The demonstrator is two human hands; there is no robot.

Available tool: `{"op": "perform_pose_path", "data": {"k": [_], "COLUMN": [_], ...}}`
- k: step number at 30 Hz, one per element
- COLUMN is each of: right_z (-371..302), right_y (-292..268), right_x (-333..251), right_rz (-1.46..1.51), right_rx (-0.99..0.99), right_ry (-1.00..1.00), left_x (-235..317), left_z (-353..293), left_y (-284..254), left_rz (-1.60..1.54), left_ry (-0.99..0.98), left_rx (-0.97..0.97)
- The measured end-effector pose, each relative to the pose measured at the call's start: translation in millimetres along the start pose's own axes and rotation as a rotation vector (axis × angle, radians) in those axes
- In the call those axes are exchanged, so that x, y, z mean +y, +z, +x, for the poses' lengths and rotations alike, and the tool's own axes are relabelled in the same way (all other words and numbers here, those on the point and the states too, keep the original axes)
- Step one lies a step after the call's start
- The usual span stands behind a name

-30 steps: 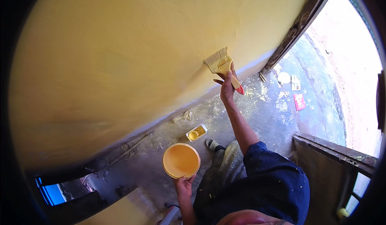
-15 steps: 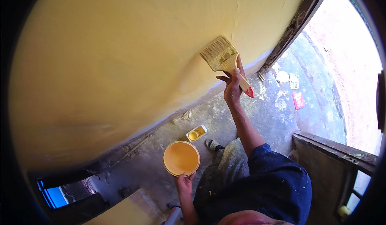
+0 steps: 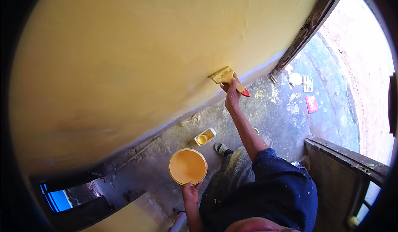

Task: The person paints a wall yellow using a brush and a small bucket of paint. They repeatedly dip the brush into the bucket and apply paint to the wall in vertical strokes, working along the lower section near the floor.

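Observation:
My right hand [image 3: 233,95] grips a wide paintbrush [image 3: 224,75] by its wooden handle, which ends in a red tip. The bristles, coated in yellow, are at the lower part of the yellow wall [image 3: 137,53]; they look to be touching it. My left hand [image 3: 190,193] is closed on the near rim of a round bucket [image 3: 188,166], whose inside shows orange-yellow paint. The bucket is held up above the floor, near my body. Some fingers of each hand are hidden behind what it holds.
A small white rectangular container [image 3: 209,135] with a yellow cup in it sits on the paint-spotted floor [image 3: 265,107]. A crumpled cloth [image 3: 194,119] lies by the wall's foot. Right of me are a red packet [image 3: 311,104], a doorway frame [image 3: 311,29] and a dark ledge [image 3: 346,153].
My right hand has brought the paintbrush down and slightly left along the wall, and the brush is now tilted flatter. The bucket in my left hand has barely moved.

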State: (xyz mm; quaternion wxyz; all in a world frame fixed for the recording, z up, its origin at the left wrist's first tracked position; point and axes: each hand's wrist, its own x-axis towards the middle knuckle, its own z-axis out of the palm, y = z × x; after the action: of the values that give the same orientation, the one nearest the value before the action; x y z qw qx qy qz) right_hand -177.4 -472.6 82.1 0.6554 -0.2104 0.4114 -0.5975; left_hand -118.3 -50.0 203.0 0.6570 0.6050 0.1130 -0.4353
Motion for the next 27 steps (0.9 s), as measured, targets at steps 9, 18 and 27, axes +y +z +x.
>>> {"op": "perform_pose_path", "data": {"k": [9,18,27], "right_z": [-14,22,-20], "right_y": [13,-10,21], "right_x": [10,31,-26], "right_rz": [-0.143,-0.116,-0.211], "right_rx": [-0.04,-0.075,-0.179], "right_ry": [-0.208,0.028,-0.31], "left_x": [2,-7,-29], "left_z": [13,6,21], "left_y": [4,10,5], "left_rz": [-0.075,0.001,-0.159], "left_ry": [-0.019,-0.028,-0.091], "left_rx": [-0.011,-0.061,-0.008]}}
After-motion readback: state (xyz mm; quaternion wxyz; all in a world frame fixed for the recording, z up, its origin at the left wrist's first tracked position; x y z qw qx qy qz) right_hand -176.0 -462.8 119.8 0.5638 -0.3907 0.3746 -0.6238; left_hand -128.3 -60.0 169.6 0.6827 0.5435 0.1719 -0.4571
